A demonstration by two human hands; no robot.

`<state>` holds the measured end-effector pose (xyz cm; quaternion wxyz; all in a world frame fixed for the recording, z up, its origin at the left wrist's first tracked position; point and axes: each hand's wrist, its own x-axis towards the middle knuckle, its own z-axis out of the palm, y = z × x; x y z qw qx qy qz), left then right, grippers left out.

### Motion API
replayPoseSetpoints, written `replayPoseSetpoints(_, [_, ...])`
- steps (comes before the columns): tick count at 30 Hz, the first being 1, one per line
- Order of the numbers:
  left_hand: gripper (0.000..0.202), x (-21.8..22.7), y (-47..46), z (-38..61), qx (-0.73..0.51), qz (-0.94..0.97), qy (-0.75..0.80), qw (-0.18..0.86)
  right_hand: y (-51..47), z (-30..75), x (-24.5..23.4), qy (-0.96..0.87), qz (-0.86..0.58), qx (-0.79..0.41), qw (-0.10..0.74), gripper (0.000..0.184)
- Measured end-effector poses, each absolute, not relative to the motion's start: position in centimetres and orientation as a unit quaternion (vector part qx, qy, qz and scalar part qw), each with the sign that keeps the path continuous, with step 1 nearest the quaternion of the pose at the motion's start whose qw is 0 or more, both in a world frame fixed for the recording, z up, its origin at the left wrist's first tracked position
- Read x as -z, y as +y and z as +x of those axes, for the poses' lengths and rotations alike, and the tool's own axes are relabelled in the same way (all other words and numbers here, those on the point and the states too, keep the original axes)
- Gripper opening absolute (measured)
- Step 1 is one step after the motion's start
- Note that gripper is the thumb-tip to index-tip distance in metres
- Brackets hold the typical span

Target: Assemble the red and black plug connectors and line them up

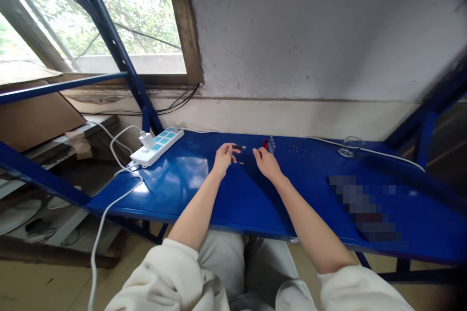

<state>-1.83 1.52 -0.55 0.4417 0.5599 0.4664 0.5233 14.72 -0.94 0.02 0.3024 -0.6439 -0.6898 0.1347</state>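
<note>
My left hand (pixel 223 158) is closed around a slim black stick with a clear tip (pixel 240 147), which points right. Just below it, by the fingertips, is a tiny orange-brown piece (pixel 241 163); whether the fingers touch it I cannot tell. My right hand (pixel 268 163) is a little to the right, its fingers bent and close together; anything between them is too small to make out. Right behind those fingers stand a red object (pixel 266 144), partly hidden, and several small clear vials (pixel 272 144).
Both hands are over a blue table (pixel 251 204). Small clear pieces (pixel 293 148) lie right of the vials, with a clear round dish (pixel 346 152) farther right. A white power strip (pixel 157 148) with a cable sits at the left. A blurred-out dark object (pixel 365 209) lies at the right.
</note>
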Motion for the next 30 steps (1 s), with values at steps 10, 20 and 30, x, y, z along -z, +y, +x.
replayPoseSetpoints(10, [0.025,0.7,0.4,-0.1,-0.491,0.567,0.376,0.544,-0.7,14.2,0.6,-0.668,-0.582,-0.228,0.403,0.054])
replayPoseSetpoints(20, [0.025,1.1,0.9,-0.3,-0.496,0.566,0.386,0.533,-1.2,13.8,0.3,-0.703,-0.561,-0.177,0.401,0.038])
replayPoseSetpoints(30, [0.023,0.7,0.5,-0.4,-0.502,0.556,0.362,0.555,-0.9,14.1,0.8,-0.732,-0.530,-0.108,0.414,0.032])
